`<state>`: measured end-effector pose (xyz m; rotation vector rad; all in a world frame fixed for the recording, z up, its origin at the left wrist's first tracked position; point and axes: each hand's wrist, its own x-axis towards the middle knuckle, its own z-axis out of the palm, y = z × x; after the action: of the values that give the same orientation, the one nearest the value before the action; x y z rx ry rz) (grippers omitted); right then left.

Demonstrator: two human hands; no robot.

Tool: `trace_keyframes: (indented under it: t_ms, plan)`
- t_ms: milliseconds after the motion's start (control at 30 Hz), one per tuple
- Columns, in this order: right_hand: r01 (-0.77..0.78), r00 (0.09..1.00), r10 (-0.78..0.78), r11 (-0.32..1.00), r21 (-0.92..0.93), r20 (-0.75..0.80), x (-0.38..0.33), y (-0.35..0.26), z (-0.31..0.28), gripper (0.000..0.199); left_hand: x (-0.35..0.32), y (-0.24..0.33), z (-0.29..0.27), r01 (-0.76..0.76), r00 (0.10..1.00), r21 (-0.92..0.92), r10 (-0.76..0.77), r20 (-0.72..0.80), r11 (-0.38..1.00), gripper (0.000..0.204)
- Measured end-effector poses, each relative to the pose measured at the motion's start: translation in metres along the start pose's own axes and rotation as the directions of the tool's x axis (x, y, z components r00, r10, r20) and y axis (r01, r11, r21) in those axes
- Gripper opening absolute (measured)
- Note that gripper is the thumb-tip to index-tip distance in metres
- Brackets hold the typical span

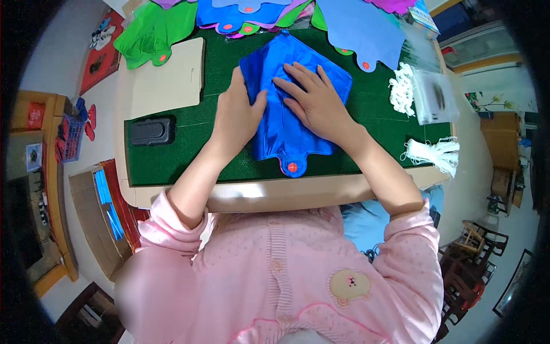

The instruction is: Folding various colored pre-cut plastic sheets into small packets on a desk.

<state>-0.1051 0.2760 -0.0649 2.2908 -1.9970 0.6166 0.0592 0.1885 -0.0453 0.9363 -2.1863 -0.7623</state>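
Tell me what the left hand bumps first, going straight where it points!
The left hand touches the shiny blue sheet; ahead, past some green mat, it would probably meet the colourful pieces first, though depth is unclear.

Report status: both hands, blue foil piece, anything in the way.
Right hand spread on blue foil piece; left hand at its left edge. Piece lies on green surface. Only hands cover it.

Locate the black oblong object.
In the head view, the black oblong object lies near the left edge of the green mat, just below the cardboard, left of the left hand.
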Motion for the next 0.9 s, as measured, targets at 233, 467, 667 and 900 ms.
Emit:
trace_keyframes:
  t_ms: [233,467,667,900]
  plan:
    - [-0.015,0.999,0.017,0.999,-0.039,0.049,-0.001,0.003,0.002,0.043,-0.003,-0.014,0.010,-0.258,0.966,0.033,0.256,0.046,0.966,0.033]
    - [0.030,1.000,-0.030,0.999,-0.042,0.004,-0.001,0.007,0.006,0.040,-0.009,-0.017,0.027,-0.295,0.956,0.444,0.256,0.147,0.846,0.044]
    - [0.024,1.000,-0.024,0.997,-0.070,-0.004,-0.001,0.006,0.005,0.042,-0.009,-0.014,0.028,-0.338,0.941,0.468,0.292,0.171,0.816,0.045]
    - [-0.019,1.000,0.020,0.998,0.054,-0.004,0.003,0.011,-0.001,0.037,-0.009,-0.014,0.031,-0.345,0.938,0.472,0.303,0.165,0.811,0.042]
